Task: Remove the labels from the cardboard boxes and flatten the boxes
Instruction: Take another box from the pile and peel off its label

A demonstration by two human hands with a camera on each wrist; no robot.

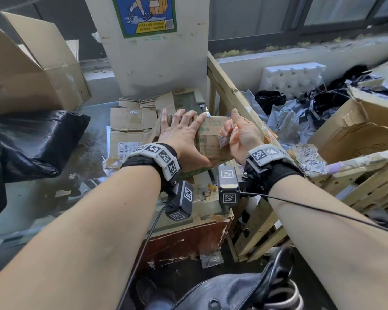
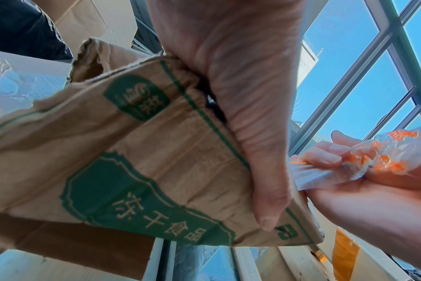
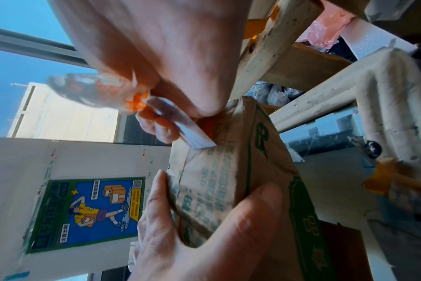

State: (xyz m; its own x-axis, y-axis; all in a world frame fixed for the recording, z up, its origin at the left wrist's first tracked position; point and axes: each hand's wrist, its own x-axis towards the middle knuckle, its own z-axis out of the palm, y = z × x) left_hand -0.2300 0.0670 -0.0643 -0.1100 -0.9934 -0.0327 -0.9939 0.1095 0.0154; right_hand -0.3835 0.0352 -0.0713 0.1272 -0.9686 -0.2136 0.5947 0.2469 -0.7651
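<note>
Both forearms fill the near foreground of the head view, reaching out to a box point(image 1: 207, 139) printed in green, which is held above a wooden crate point(image 1: 188, 222). That box serves as the landmark here. Its left face is clasped by the left hand point(image 1: 184, 135), fingers spread over the top and thumb pressed along the lower edge. Just right of the box, a crumpled strip of clear tape point(image 1: 230, 136) with orange print is pinched in the right hand point(image 1: 242, 139); one end of the strip is seen at the right wrist to be touching the cardboard, and whether it is bonded there cannot be told.

Several failures can be foreseen. If the strip is pulled sharply, it is likely to snap, or a layer of paper may be torn away with it, leaving residue on the box. Since the box is already creased and soft, it could be crushed unevenly or twisted out of the one-handed clasp. Sticky tape may also cling to the fingers.

Beyond the box, flattened cardboard point(image 1: 130, 126) is stacked; to its right, a heap of plastic wrap point(image 1: 285, 117) lies.
</note>
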